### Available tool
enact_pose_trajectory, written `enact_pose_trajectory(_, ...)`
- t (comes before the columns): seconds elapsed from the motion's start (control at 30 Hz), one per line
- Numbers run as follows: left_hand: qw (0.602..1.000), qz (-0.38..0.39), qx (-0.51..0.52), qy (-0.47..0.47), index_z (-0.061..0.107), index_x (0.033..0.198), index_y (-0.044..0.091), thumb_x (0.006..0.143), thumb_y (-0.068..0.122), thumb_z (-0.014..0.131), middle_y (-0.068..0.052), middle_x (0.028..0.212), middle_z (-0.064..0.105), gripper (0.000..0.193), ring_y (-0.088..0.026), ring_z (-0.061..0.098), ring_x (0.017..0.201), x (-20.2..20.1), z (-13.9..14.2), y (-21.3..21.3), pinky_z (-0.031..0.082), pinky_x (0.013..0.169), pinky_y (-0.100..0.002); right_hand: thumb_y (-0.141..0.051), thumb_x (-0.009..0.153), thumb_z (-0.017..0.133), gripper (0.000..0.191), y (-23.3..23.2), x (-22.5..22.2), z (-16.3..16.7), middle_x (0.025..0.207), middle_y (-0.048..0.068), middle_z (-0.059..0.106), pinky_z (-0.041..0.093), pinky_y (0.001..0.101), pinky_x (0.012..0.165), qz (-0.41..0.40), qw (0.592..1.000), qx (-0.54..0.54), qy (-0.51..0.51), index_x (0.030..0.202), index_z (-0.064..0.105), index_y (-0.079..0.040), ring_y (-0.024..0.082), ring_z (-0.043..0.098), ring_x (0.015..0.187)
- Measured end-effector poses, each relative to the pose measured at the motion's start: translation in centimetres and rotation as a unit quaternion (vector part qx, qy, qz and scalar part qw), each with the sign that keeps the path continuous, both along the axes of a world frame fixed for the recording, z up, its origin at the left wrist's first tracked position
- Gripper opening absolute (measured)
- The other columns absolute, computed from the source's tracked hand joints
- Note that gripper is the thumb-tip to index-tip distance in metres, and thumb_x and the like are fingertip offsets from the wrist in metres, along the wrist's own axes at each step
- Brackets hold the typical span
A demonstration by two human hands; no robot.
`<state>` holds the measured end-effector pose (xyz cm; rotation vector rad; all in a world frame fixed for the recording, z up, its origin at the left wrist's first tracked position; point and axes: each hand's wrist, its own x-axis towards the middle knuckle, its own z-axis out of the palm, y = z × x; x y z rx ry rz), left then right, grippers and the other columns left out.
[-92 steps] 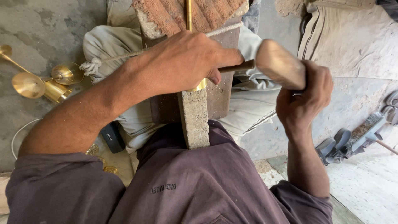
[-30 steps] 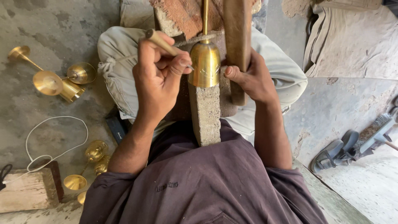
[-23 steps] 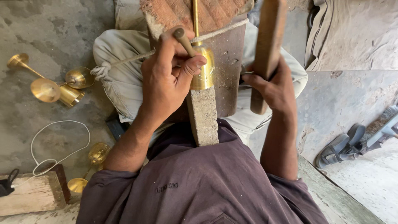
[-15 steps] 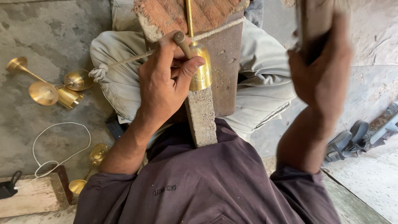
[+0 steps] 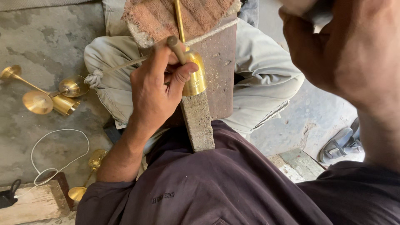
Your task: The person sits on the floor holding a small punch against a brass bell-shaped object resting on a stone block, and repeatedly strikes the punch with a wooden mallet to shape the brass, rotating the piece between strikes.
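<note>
Brass bell [image 5: 195, 75]: hard, slick, dentable. My left hand [image 5: 156, 89] is pinching a punch [image 5: 177, 49] against it; right hand [image 5: 350, 46] is gripping something unclear.

brass bell [image 5: 195, 77] | shiny, on wooden block | punch [image 5: 176, 48] tilted against it
</note>
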<state>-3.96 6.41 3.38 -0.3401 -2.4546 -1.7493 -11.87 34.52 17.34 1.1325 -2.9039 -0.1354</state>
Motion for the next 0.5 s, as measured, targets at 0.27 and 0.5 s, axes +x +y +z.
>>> enact_pose_trajectory(0.27, 0.996, -0.068, -0.059, 0.027, 0.051, 0.144, 0.007, 0.106, 0.029, 0.074, -0.002, 0.096, 0.072, 0.049, -0.013, 0.075, 0.086, -2.0, 1.0, -0.2, 0.063, 0.071, -0.028, -0.003, 0.095, 0.072, 0.052, 0.6, 0.6, 0.7, 0.093, 0.015, 0.064, 0.053, 0.0351, 0.060, -0.129, 0.989, -0.041, -0.057, 0.142, 0.050, 0.000, 0.026, 0.069, 0.072)
enact_pose_trajectory(0.5, 0.979, -0.160, -0.110, 0.061, 0.055, 0.132, 0.008, 0.104, 0.028, 0.074, -0.005, 0.094, 0.070, 0.039, -0.017, 0.072, 0.080, -4.2, 2.5, -0.3, 0.061, 0.067, -0.032, 0.009, 0.096, 0.069, 0.054, 1.3, 3.8, -1.8, 0.106, 0.019, 0.063, 0.056, 0.0423, 0.076, -0.132, 0.986, -0.102, -0.013, 0.144, 0.048, -0.002, 0.031, 0.067, 0.090)
